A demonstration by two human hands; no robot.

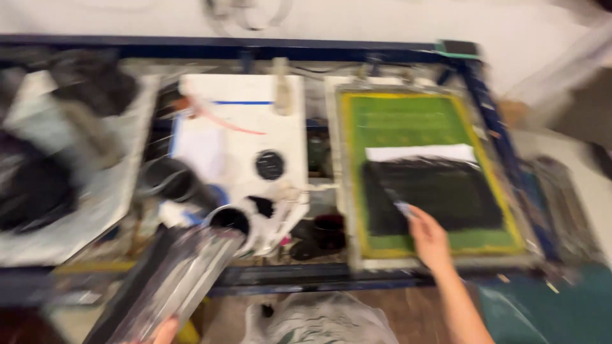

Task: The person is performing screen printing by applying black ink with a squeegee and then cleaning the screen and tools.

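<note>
Right hand (428, 239) pinched a small tool (401, 207) on the inked screen (408, 121), right | left hand (167, 331) gripped squeegee (172, 280), near left | risk: my tilted squeegee could drip ink or knock the ink can (229, 220).

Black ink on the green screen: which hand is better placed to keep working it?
Right, probably. The right hand rests on the green screen at the black ink; the left hand grips a squeegee.

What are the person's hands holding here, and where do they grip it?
The left hand grips a long squeegee at its near end. The right hand pinches a small tool over the inked screen; blur hides the grip.
</note>
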